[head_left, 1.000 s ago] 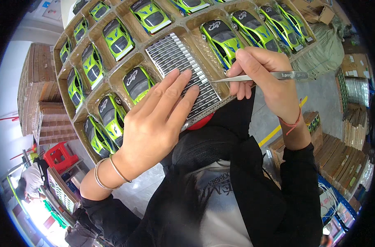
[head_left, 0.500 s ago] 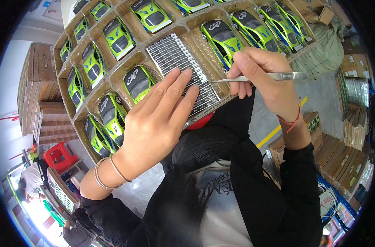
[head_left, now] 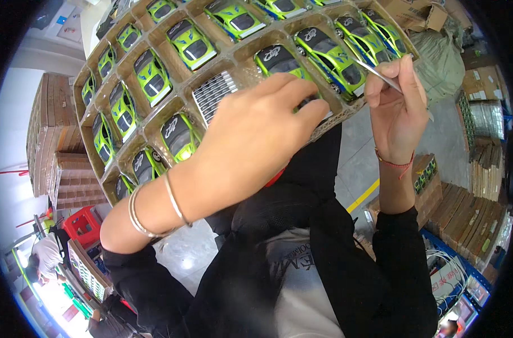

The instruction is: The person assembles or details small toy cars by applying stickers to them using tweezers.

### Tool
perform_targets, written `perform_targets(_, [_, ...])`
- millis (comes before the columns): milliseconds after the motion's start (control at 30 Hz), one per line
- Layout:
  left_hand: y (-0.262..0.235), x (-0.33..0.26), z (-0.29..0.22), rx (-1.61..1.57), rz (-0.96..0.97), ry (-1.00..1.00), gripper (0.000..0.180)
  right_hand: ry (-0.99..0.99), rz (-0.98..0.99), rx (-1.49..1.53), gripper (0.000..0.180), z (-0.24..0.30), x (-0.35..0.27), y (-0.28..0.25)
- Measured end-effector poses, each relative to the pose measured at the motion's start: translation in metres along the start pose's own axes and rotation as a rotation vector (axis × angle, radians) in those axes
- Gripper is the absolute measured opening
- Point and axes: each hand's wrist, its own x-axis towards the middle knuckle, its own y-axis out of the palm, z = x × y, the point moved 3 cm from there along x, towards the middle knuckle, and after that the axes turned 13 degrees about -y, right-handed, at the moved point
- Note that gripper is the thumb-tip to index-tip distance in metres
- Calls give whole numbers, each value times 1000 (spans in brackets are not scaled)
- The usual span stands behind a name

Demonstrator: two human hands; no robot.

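A brown tray [head_left: 346,111] with compartments holds several lime-green toy cars with black fronts and blue markings. My left hand [head_left: 262,127] is bent over the near end of one toy car [head_left: 276,58], its thumb and fingers closed around that end and hiding it. Beneath this hand lies a sheet of narrow dark-and-white striped labels [head_left: 212,93], mostly covered. In my right hand [head_left: 396,98] is a pair of metal tweezers [head_left: 378,76], pinched between thumb and fingers. The tips point up and left, above another green car [head_left: 355,42]. Whether the tips carry anything is too small to tell.
Cardboard stacks [head_left: 45,121] stand at the left, with a red stool [head_left: 83,226] below them. More flattened cardboard [head_left: 467,219] is piled at the right, near a yellow floor line [head_left: 362,196]. A person [head_left: 47,256] is at a bright bench, lower left.
My left hand has moved right, off the label sheet and onto a toy car. My right hand has lifted the tweezers from the sheet's edge, up and right. The tray has shifted slightly left and nearer.
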Motion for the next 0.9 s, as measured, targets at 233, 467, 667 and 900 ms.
perform_targets(233, [8,20,-12,184,111,99,29,62,-31,-27,39,1,-3,-15])
perform_targets(467, [-22,26,15,-22,-225,-31,23,-10,1,93,41,1,-6,-5])
perform_targets(667, [-59,-3,32,-251,-513,-70,43,-38,160,213,41,-1,-9,25])
perform_targets(900, [-66,-59,9,-219,-279,-191,57,-19,281,213,44,-3,-10,60])
